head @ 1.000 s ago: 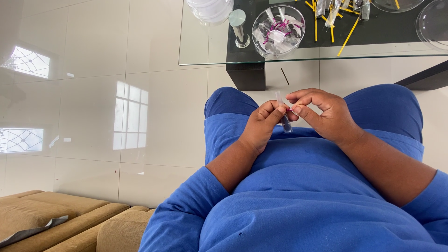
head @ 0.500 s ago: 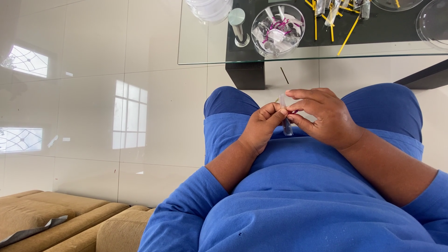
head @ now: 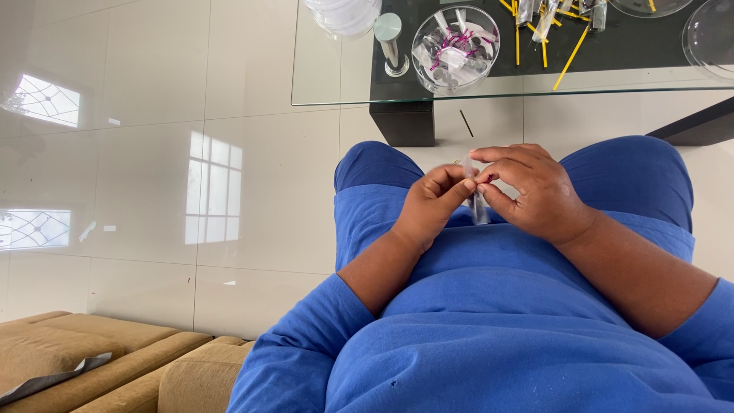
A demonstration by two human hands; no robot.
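Your left hand (head: 430,205) and right hand (head: 535,193) meet over your lap, both grips clamped on a small clear packet (head: 479,206) with a pink twist tie (head: 482,180) at its neck. The packet hangs between the fingertips, tilted slightly. Ahead, the glass bench (head: 336,76) carries a clear bowl (head: 455,50) of finished packets and yellow sticks (head: 569,57).

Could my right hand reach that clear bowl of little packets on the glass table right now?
Probably not at once. The right hand and left hand both pinch a small clear packet over the lap, and the bowl sits beyond the knees. The path itself looks free.
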